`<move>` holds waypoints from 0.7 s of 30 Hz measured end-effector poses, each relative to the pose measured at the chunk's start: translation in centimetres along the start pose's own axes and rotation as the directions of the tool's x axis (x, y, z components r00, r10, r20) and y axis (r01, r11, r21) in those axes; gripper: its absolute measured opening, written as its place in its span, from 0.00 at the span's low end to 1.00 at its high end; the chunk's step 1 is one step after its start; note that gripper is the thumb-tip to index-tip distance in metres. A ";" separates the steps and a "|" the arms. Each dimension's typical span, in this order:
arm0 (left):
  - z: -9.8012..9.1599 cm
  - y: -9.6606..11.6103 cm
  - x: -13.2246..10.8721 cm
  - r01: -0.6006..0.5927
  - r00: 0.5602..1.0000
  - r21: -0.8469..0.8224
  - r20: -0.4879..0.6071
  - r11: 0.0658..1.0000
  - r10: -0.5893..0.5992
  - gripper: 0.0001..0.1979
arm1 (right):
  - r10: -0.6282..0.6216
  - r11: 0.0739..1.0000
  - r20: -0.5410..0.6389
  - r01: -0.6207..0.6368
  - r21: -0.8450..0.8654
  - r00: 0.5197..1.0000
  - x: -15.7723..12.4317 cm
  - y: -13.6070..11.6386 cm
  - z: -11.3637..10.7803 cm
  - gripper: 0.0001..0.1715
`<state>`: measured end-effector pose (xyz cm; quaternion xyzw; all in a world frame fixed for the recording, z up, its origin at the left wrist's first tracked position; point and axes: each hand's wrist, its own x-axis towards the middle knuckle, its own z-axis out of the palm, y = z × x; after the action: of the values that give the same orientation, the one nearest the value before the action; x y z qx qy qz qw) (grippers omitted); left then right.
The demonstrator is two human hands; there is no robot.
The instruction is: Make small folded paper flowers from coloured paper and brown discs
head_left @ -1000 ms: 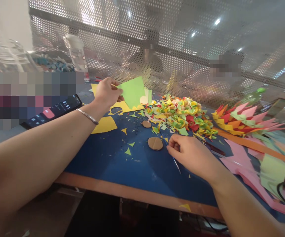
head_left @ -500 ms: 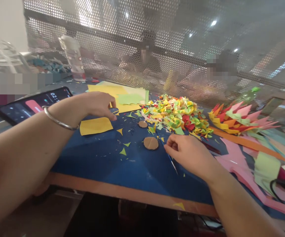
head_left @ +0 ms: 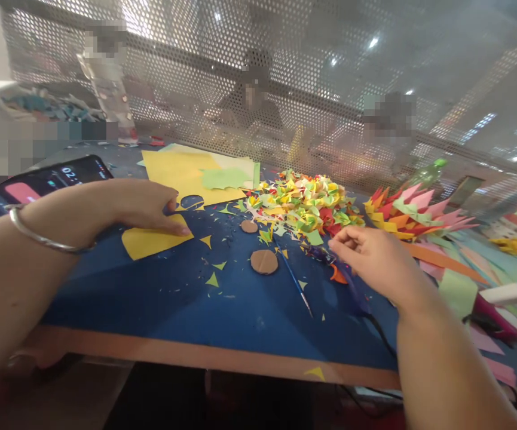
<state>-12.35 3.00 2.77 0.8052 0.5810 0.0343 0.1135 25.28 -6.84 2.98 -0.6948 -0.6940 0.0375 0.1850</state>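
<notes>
My left hand [head_left: 139, 206] lies flat, fingers stretched out, on a yellow paper piece [head_left: 150, 240] on the blue table top [head_left: 222, 304]. A metal bangle [head_left: 38, 236] circles that wrist. My right hand [head_left: 375, 260] hovers with curled fingers over a dark purple tool [head_left: 348, 280] and an orange scrap, beside the heap of coloured paper cuttings [head_left: 305, 206]. I cannot tell whether those fingers hold anything. A thin blue pen [head_left: 293, 278] lies free on the table next to a round cardboard disc [head_left: 263, 261]. A smaller disc [head_left: 249, 226] sits further back.
Yellow and green sheets [head_left: 195, 170] lie at the back left. A phone [head_left: 38, 182] rests at the left. Spiky coloured paper shapes [head_left: 415, 212] and pink and green strips fill the right side. A perforated metal screen [head_left: 285, 89] stands behind, with people beyond it. A plastic bottle [head_left: 106, 83] stands far left.
My left hand put down the green sheet, came back and now presses on the yellow piece. My right hand left the pen and moved right toward the purple tool.
</notes>
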 end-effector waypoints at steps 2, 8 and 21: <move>-0.1 0.1 -0.3 -0.019 0.996 0.105 0.085 0.994 0.010 0.28 | 0.073 0.997 -0.034 -0.074 -0.020 0.997 0.0 1.0 -1.3 0.13; -0.5 0.5 -0.7 -0.038 0.991 0.116 0.132 0.992 0.023 0.24 | 0.192 0.974 -0.032 -0.194 -0.121 0.981 0.7 4.5 -4.1 0.14; -1.4 1.8 -1.2 -0.036 0.985 -0.272 0.151 0.962 0.079 0.15 | -0.010 0.999 0.224 0.022 -0.050 0.974 3.9 9.8 -1.0 0.11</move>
<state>-11.38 1.50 4.60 0.7992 0.5363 0.0510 0.2667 35.00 -2.88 1.66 -0.6851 -0.7168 0.0960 0.0879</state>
